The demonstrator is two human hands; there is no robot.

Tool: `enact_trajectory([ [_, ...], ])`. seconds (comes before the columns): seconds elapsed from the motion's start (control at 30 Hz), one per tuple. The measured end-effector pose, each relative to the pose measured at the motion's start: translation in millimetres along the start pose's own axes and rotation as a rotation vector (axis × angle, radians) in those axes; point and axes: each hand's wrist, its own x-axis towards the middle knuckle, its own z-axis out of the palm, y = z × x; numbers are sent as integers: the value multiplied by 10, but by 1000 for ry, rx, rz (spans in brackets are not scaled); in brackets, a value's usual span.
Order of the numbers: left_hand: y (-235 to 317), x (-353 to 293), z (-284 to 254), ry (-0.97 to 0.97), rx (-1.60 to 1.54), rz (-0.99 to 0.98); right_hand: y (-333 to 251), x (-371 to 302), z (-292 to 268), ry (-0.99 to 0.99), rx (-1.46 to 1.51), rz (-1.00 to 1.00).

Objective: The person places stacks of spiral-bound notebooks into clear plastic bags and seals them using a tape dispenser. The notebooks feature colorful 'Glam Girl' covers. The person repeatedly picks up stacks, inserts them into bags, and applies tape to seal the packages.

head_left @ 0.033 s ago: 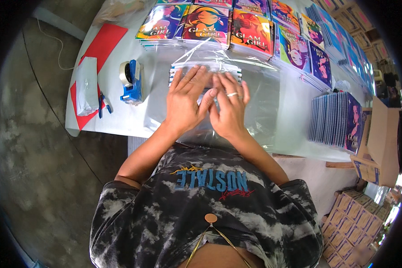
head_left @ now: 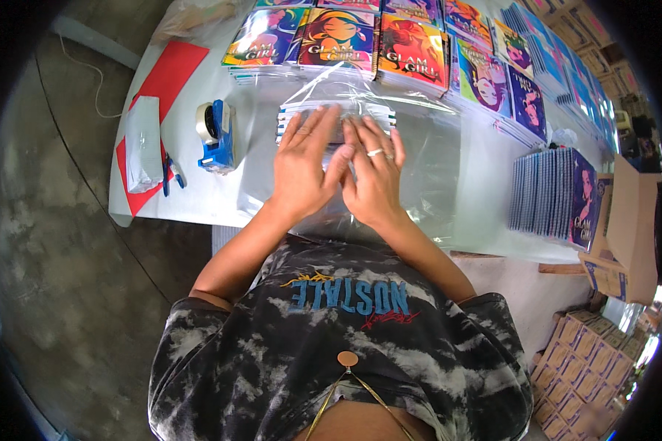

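A small stack of notebooks point(head_left: 336, 111) lies on the table with its page edges toward me, under clear plastic film point(head_left: 426, 176). Flat on the near side of the stack rests my left hand point(head_left: 307, 163), fingers stretched out and a bit blurred. My right hand point(head_left: 372, 162), with a ring on one finger, lies beside it, also with straight fingers on the plastic. The two thumbs come close together between the hands. Neither hand grips anything. Both palms partly hide the stack's near part.
A blue tape dispenser point(head_left: 217, 140) stands at the left, beside a white plastic-wrapped bundle point(head_left: 144, 143), red sheets point(head_left: 175, 70) and a blue cutter point(head_left: 173, 173). Piles of colourful notebooks point(head_left: 338, 37) line the far side. At right are a notebook row point(head_left: 541, 195) and an open carton point(head_left: 629, 228).
Both hands have shifted very slightly to the left along with the notebook stack under them. Their flat pose is the same.
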Motion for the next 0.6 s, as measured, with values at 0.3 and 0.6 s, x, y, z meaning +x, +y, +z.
enact_trajectory([
  [0.3,-430,888,-396,-29,-266,-103,-29,56,-1,-2,-32,-95],
  [0.6,-152,543,-170,-176,-61,139,183,38,145,211,190,-17],
])
